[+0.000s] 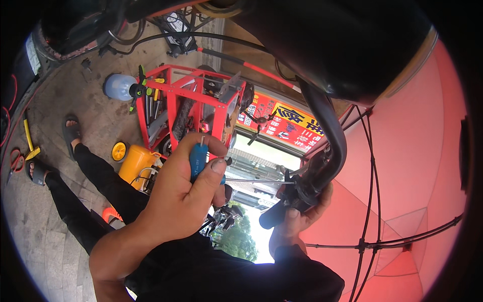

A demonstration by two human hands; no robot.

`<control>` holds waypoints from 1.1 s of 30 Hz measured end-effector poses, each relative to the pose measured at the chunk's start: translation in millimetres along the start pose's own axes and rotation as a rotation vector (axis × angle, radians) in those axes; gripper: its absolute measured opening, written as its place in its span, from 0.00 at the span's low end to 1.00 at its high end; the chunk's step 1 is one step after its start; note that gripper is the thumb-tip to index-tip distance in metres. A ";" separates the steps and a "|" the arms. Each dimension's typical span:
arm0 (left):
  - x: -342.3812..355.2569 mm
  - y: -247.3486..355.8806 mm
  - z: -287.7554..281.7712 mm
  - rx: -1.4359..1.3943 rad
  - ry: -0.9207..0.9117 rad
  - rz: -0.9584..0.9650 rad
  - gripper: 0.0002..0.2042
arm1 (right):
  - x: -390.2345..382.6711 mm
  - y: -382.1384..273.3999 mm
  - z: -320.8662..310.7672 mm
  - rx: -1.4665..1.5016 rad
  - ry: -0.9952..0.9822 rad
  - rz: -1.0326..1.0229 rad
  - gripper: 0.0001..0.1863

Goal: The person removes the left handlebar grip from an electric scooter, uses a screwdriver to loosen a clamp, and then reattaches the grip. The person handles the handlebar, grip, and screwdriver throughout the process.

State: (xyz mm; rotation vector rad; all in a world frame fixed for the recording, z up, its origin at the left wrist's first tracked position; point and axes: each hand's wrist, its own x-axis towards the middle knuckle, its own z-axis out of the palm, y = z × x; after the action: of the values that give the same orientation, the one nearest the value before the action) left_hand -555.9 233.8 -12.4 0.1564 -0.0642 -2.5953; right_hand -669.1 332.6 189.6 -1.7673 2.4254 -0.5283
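Note:
My left hand (173,189) is closed around the blue handle of a T-handle hex key (198,163), with a short metal end poking out above my fingers. Its long thin shaft runs rightward to a black clamp area on a curved black handlebar (334,146). The shaft's tip meets the fittings there, and the exact socket is hidden. My right hand (314,204) wraps around the bar end from behind and below, thumb on the near side, next to a black grip (273,215).
A red metal tool cart (173,93) holds several tools. Around it are a blue-clear water jug (119,87), an orange-yellow compressor-like machine (137,163), a yellow-handled hammer (29,138) and red-handled scissors (17,160). A red canopy (402,166) with black poles spans the right. A large black part hangs overhead.

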 end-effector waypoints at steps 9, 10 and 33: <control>6.0 -37.1 -12.8 0.879 0.106 0.942 0.44 | -1.1 3.7 -2.2 -0.039 -0.012 -0.046 0.42; 12.0 -41.9 -13.0 0.887 0.135 1.074 0.42 | -0.8 3.2 -2.0 -0.058 -0.015 -0.048 0.42; -6.8 -5.5 17.5 1.791 0.220 0.960 0.22 | -72.3 64.6 57.4 1.259 -0.054 0.757 0.18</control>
State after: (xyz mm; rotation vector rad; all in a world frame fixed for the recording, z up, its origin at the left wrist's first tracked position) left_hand -555.1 242.3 5.2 0.7515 -1.7783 -0.9047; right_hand -688.3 405.1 105.5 -0.3273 1.7066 -1.3724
